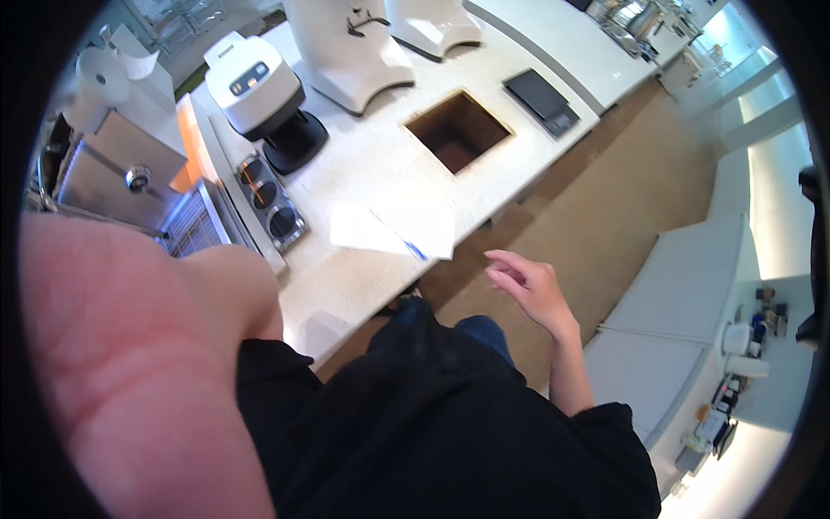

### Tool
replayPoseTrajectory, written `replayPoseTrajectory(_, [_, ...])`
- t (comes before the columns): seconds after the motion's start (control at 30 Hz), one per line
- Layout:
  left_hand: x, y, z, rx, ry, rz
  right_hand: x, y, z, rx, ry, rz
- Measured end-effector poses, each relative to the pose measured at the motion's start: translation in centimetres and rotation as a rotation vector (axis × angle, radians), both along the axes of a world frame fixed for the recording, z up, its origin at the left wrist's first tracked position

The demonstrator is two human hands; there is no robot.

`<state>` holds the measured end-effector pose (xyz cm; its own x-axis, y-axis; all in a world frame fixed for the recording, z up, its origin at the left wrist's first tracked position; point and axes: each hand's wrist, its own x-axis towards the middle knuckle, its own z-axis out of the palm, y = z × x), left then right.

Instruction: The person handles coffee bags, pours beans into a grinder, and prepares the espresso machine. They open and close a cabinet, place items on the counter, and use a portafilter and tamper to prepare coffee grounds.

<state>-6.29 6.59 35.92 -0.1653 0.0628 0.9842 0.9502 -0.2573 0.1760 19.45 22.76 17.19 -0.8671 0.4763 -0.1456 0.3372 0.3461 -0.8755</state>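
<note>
My left hand (110, 292) is very close to the camera at the left edge. Its palm and wrist show, but its fingers cannot be made out, so whether it holds anything is unclear. My right hand (528, 285) hangs over the floor beside the counter, fingers loosely curved and apart, with nothing between them. Nearest to it, a blue-and-clear pen (413, 248) lies on white paper (356, 230) at the edge of the white counter (343, 289). A square opening (459, 133) is cut in the countertop further along.
A black flat scale (541, 100) sits past the opening. White machines (350, 58) and a white-and-black appliance (256, 84) stand along the counter's far side. Near my left hand are a metal holder with round wells (298, 230) and a steel machine (113, 168). White cabinets (687, 279) line the right.
</note>
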Motion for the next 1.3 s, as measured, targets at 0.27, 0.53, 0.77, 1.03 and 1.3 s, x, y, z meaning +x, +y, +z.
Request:
replayPoseTrajectory(0.27, [-16.6, 1.4, -5.1, -0.701, -0.302, 0.972, -6.9, 8.5, -4.0, -0.087, -0.112, -0.001])
replayPoseTrajectory(0.53, [-14.9, -2.6, -5.2, -0.637, -0.41, 1.296, -17.0, 4.2, -13.2, 0.659, 0.116, 0.727])
replayPoseTrajectory(0.77, [-3.0, -3.6, -1.0, -0.195, -0.238, 1.265, -19.8, 3.2, -11.9, 0.58, -0.021, 1.0])
replayPoseTrajectory(1.03, [8.2, 3.3, 0.0, 0.272, 0.098, 0.886, -20.2, 7.0, -13.0, 0.224, -0.021, 0.95])
replayPoseTrajectory(1.3, [8.3, 14.1, -0.5, -0.368, -0.137, -0.407, -15.1, 18.9, -6.8, -0.812, -0.002, 0.374])
